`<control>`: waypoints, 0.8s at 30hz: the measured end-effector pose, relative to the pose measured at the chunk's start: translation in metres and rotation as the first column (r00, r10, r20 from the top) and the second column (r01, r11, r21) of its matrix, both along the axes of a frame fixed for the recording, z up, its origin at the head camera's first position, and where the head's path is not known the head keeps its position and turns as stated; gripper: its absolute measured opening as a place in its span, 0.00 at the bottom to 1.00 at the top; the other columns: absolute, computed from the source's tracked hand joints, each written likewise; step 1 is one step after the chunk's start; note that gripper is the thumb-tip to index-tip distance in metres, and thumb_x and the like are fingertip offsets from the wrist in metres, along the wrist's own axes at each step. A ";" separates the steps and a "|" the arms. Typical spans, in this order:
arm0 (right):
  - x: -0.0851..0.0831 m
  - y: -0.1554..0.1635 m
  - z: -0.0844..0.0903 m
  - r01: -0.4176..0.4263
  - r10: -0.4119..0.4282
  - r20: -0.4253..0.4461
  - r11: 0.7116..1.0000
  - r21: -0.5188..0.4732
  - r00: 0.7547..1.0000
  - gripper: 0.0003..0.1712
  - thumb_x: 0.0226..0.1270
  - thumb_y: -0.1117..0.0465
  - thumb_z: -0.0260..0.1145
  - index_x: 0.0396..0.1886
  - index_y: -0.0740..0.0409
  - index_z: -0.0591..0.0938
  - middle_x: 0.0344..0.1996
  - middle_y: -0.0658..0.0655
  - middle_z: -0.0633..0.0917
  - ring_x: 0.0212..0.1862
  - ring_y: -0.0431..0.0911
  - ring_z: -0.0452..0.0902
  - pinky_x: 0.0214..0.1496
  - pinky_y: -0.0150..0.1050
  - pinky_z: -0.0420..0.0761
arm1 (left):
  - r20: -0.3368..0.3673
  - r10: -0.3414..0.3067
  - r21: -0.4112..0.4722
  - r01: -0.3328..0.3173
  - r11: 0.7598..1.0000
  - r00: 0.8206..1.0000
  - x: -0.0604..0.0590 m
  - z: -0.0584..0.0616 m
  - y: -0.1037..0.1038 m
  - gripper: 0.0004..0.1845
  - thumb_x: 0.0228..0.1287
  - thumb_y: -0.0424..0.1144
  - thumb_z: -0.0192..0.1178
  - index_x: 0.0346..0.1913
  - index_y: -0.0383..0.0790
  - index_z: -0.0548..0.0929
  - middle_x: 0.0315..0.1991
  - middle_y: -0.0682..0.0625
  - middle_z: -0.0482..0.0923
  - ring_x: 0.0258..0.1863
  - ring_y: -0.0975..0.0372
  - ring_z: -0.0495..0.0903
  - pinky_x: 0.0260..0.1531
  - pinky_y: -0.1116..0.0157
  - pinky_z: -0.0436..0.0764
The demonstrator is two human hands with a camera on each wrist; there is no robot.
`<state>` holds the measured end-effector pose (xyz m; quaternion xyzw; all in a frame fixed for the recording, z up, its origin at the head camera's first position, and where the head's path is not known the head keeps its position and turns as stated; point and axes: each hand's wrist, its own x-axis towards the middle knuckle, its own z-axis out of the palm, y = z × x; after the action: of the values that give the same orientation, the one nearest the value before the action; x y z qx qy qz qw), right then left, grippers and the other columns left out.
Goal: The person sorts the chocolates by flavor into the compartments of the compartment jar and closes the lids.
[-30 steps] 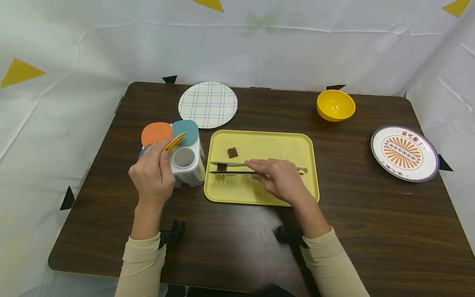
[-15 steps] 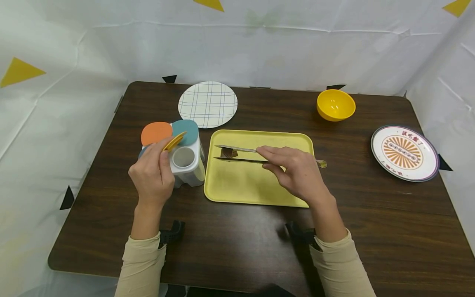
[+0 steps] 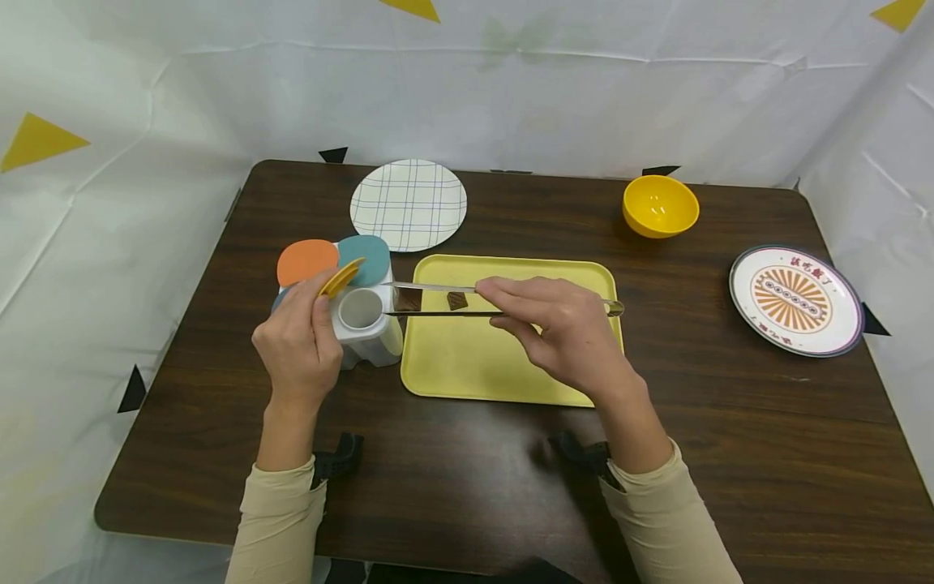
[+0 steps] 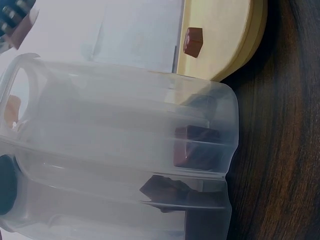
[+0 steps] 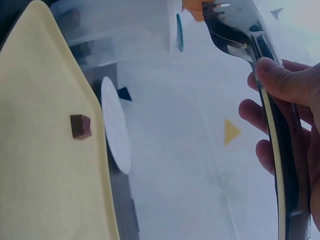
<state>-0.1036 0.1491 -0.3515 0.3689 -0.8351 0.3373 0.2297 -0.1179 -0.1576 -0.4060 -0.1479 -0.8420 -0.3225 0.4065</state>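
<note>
My left hand (image 3: 321, 294) pinches the raised yellow lid (image 3: 343, 277) of a white compartment container (image 3: 368, 337); one round compartment (image 3: 361, 309) stands uncovered. My right hand (image 3: 503, 304) grips metal tongs (image 3: 438, 300) that pinch a brown cube (image 3: 407, 299) just right of that opening. A second brown cube (image 3: 457, 301) lies on the yellow tray (image 3: 511, 357). In the left wrist view the translucent container (image 4: 100, 150) holds brown pieces (image 4: 196, 145), with the tray's cube (image 4: 193, 41) beyond. The right wrist view shows the tongs (image 5: 272, 115), the tray (image 5: 40, 175) and its cube (image 5: 80, 126).
The container's orange lid (image 3: 307, 261) and teal lid (image 3: 368, 253) stand raised. A checked plate (image 3: 409, 204) lies at the back, a yellow bowl (image 3: 660, 207) at the back right, a patterned plate (image 3: 795, 300) at the far right. White cloth walls surround the dark table (image 3: 730, 422).
My right hand lifted the tongs with a brown cube off the tray's front and carried it left to the container. The left hand kept still on the yellow lid.
</note>
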 end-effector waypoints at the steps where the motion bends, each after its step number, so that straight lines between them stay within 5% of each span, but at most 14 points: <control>1: -0.001 -0.003 0.000 -0.007 0.007 -0.002 1.000 0.004 1.000 0.25 0.53 0.66 0.76 0.54 0.55 0.86 0.48 0.50 0.87 0.43 0.45 0.85 0.40 0.41 0.81 | -0.001 0.001 -0.002 -0.001 1.000 1.000 0.000 0.000 0.000 0.26 0.75 0.48 0.42 0.49 0.32 0.85 0.42 0.41 0.86 0.40 0.49 0.86 0.32 0.48 0.84; 24: -0.016 -0.035 -0.006 -0.068 0.066 0.017 0.994 0.084 0.998 0.24 0.58 0.62 0.74 0.56 0.52 0.85 0.52 0.49 0.85 0.43 0.43 0.84 0.40 0.40 0.80 | -0.012 -0.001 0.006 0.001 1.000 1.000 0.000 0.001 0.000 0.26 0.76 0.49 0.42 0.48 0.31 0.84 0.41 0.40 0.86 0.39 0.48 0.86 0.31 0.48 0.84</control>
<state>-0.1192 0.1136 -0.3579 0.4036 -0.8373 0.3120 0.1964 -0.1180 -0.1573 -0.4048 -0.1491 -0.8384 -0.3245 0.4118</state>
